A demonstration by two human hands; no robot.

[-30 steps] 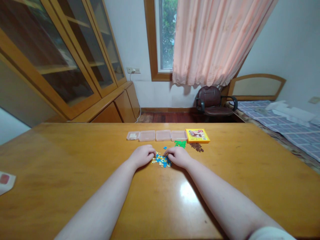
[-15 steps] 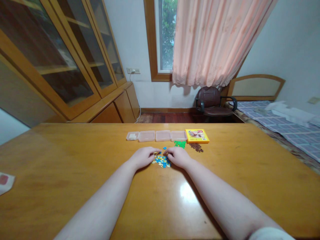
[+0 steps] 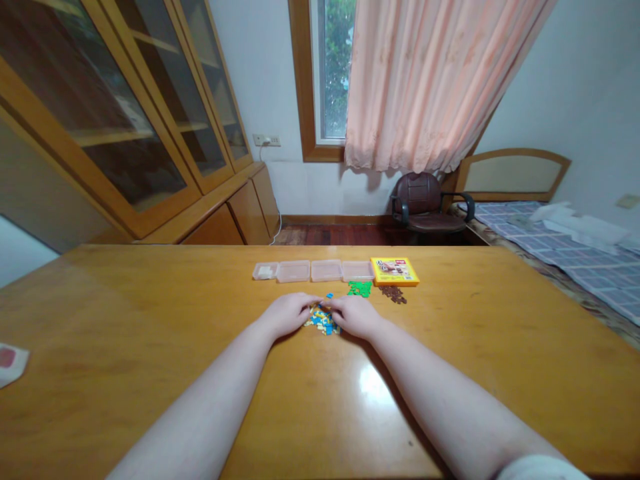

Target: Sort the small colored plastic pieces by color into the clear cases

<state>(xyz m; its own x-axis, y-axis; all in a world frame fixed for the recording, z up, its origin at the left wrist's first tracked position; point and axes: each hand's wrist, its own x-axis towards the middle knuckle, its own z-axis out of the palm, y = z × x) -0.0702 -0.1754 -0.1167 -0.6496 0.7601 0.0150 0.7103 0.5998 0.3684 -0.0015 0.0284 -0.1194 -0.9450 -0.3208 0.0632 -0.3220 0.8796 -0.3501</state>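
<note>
A pile of small blue, yellow, white and cream plastic pieces (image 3: 326, 323) lies on the wooden table in front of me. My left hand (image 3: 289, 313) rests at its left edge, fingers stretched over the far side and thumb apart below them. From the right, my right hand (image 3: 356, 315) reaches over the same pile, its fingers also extended and its fingertips almost meeting the left ones. Both hands hide part of the pile; I see nothing held in either. One blue piece (image 3: 329, 295) lies apart, just beyond the fingertips.
Green pieces (image 3: 360, 289) and brown pieces (image 3: 393, 294) form separate heaps beyond my right hand. Behind them stand a yellow box (image 3: 394, 272) and a row of clear shallow trays (image 3: 326, 271); the leftmost small tray (image 3: 265, 271) holds something white. A white packet (image 3: 13, 365) lies far left.
My right hand has shifted slightly left, bringing its fingertips over the pile and close to the left fingertips. My left hand has hardly moved.
</note>
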